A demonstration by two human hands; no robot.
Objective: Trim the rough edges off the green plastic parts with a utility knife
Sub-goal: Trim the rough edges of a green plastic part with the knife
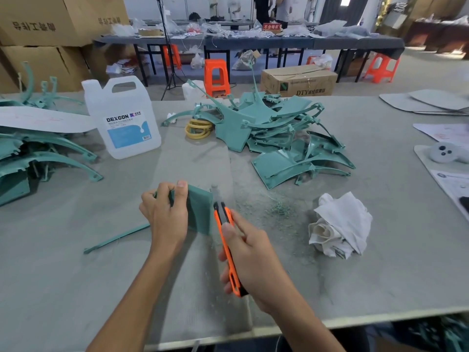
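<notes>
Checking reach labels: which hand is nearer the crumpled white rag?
Right. The right hand, gripping the orange utility knife, sits left of the rag; the left hand, holding the green part, is farther left.

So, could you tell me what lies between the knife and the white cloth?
In the head view, thin green shavings lie scattered on the table between knife and cloth.

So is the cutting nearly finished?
Probably not. Green shavings show some trimming is done. The left hand holds one green part while the right hand holds the orange knife at its edge. A big heap of parts lies behind, likely waiting.
</notes>
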